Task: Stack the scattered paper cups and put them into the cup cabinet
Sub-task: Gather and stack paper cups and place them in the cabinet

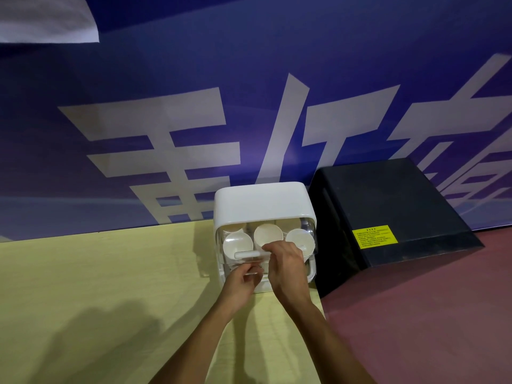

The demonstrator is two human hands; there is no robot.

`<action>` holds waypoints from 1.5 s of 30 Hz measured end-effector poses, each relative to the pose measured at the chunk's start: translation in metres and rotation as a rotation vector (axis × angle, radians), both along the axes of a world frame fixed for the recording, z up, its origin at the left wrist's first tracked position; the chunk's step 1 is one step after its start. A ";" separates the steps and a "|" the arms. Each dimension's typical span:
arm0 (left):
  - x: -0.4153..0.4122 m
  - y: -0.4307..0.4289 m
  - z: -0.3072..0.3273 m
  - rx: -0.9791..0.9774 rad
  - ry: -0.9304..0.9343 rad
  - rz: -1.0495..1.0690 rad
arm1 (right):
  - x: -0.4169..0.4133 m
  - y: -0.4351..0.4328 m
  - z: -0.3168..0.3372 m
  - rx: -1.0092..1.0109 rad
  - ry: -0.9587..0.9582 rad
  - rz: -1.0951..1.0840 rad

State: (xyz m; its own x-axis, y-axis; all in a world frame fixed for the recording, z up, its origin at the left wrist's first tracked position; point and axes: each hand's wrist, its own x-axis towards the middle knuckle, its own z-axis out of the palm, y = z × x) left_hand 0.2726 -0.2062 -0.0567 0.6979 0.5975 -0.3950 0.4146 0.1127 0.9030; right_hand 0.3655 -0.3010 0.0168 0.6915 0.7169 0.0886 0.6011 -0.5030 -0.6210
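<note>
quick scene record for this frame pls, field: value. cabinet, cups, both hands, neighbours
cabinet: white cup cabinet on yellow table, with a clear door
cups: paper cups inside, three mouths facing the camera
right hand: fingers curled on the door's white handle
left hand: at the door's lower edge, hold unclear
neighbour: black box with yellow label, right of the cabinet

I am facing a blue banner wall (194,65) carrying large white characters; a pale yellow surface (83,286) is lying below, a black box (388,206) sitting on a reddish area (429,314) beside it.
</note>
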 end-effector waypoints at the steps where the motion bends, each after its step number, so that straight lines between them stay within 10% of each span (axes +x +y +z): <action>1: 0.000 0.000 -0.001 0.001 -0.011 0.007 | 0.000 -0.001 0.000 0.003 -0.002 0.001; 28: 0.002 0.002 0.023 -0.488 -0.090 0.166 | -0.007 -0.021 -0.020 0.373 0.145 -0.184; 36: -0.001 0.002 0.024 -0.488 -0.090 0.175 | -0.011 -0.040 -0.038 0.193 0.567 -0.549; 45: -0.002 0.000 0.025 -0.511 -0.105 0.188 | -0.009 -0.026 -0.034 0.516 0.974 -0.495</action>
